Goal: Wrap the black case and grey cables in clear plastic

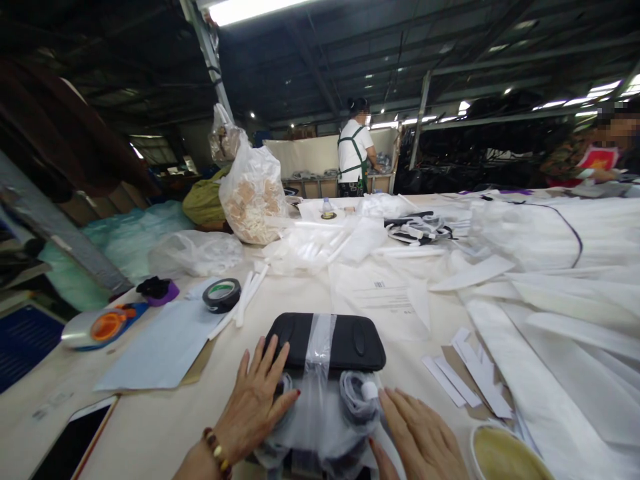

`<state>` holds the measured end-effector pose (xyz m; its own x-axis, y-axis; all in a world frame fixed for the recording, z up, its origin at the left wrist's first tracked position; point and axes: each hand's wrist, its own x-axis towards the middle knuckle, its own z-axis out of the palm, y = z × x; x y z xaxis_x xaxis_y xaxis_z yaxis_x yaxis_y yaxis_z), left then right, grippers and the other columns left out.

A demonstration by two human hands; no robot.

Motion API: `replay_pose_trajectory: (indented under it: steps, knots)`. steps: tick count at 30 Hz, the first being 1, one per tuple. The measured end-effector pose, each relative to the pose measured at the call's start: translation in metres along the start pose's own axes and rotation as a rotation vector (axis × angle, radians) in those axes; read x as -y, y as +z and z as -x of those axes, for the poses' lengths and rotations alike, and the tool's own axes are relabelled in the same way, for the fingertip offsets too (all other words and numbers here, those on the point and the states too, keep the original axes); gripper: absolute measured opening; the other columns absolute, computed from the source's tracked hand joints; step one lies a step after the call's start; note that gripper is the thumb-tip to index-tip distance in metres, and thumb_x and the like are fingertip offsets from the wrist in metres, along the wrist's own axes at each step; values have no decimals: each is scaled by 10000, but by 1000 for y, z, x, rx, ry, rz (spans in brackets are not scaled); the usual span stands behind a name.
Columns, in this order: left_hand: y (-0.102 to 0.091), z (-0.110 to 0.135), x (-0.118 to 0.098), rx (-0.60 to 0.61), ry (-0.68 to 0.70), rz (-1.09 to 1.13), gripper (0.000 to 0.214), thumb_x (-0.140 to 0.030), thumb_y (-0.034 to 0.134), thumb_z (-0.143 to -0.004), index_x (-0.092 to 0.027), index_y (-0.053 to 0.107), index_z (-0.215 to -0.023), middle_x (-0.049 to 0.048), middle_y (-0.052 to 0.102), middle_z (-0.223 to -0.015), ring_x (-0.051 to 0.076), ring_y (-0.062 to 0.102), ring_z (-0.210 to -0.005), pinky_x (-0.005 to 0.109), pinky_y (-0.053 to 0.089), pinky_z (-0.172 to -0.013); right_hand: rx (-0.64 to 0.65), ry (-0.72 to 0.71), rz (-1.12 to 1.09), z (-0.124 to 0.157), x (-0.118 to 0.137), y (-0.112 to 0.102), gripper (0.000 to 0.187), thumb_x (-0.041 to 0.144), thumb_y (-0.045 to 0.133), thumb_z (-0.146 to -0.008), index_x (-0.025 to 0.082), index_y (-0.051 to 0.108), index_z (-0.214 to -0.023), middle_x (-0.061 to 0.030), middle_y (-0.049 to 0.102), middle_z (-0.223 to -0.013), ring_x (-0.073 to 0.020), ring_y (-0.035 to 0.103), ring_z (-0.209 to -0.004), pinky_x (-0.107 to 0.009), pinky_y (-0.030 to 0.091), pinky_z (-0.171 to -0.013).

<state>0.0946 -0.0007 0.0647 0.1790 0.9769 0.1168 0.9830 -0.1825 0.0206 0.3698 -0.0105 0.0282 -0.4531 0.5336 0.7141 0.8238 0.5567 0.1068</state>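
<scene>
A black padded item (345, 341), banded with clear tape and partly wrapped in a clear plastic bag (320, 427), lies on the table right in front of me. My left hand (257, 403), with a bead bracelet at the wrist, rests flat on the item's left side, fingers spread. My right hand (423, 437) lies flat with fingers stretched, pressing the bag's right edge. Neither hand grips anything.
Near the left edge sit a black tape roll (221, 294), a tape dispenser (100, 327), paper sheets (160, 347) and a phone (73, 443). A bowl (505, 457) is by my right hand. White plastic bags (550, 293) pile at right. Two people work farther back.
</scene>
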Motion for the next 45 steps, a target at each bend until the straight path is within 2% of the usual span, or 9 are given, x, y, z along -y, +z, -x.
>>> replay_pose_trajectory:
  steps: [8,15,20,25,30,35,38,41,45]
  knots:
    - [46,-5,-8,-116,-130,25,531,-355,467,-839,-205,363,-1338,135,257,-1440,344,162,-1325,504,341,-1003,71,-134,78,-5,40,51,375,174,422,-807,108,556,-1151,-119,592,-1182,-233,553,-1051,-431,306,-911]
    - [-6,-14,-16,193,-205,9,549,-449,428,-845,-202,372,-1333,139,278,-1425,338,198,-1319,574,202,-1038,75,-189,111,-4,23,46,402,265,415,-836,115,532,-1190,-92,584,-1200,-212,556,-1055,-381,367,-876]
    - [-23,-54,-26,165,-15,64,464,-329,306,-907,-168,355,-1339,84,246,-1450,238,154,-1346,434,216,-1081,36,-160,115,-6,26,48,397,282,432,-821,144,543,-1177,-68,600,-1182,-213,564,-1041,-370,398,-861]
    - [1,-102,-38,222,85,103,528,-373,297,-903,-109,293,-1360,107,241,-1443,233,166,-1343,449,176,-1091,-13,-118,90,0,26,59,399,244,455,-790,174,544,-1172,-38,622,-1153,-187,562,-1036,-332,381,-891]
    - [29,-117,-36,335,63,123,560,-415,270,-889,-83,340,-1334,159,303,-1398,292,253,-1305,536,229,-1039,-25,-141,75,8,23,69,365,255,461,-804,182,559,-1148,-38,662,-1075,-173,594,-973,-285,413,-847]
    - [21,-122,-20,321,43,131,468,-257,196,-903,-130,407,-1301,104,334,-1399,182,301,-1293,374,268,-1063,168,35,-188,-40,4,52,279,229,466,-835,236,574,-1091,-8,665,-1061,-154,615,-917,-262,452,-776]
    - [14,-122,-9,274,-44,101,486,-270,243,-891,-93,347,-1332,152,343,-1389,254,292,-1296,490,255,-1050,373,116,-289,-89,-17,48,309,179,429,-853,236,567,-1124,-26,588,-1204,-209,527,-1100,-356,405,-899]
    - [18,-118,-1,254,-98,87,498,-293,307,-874,-77,371,-1318,170,378,-1366,326,293,-1285,581,231,-1023,600,48,-390,-121,-30,64,324,169,442,-846,247,572,-1133,-11,550,-1254,-218,498,-1145,-375,401,-920]
    - [29,-114,5,260,-106,142,491,-305,310,-881,-82,384,-1312,146,391,-1364,280,319,-1282,495,257,-1049,702,-30,-451,-125,-34,89,350,181,423,-852,285,561,-1156,33,585,-1208,-212,531,-1110,-385,422,-898]
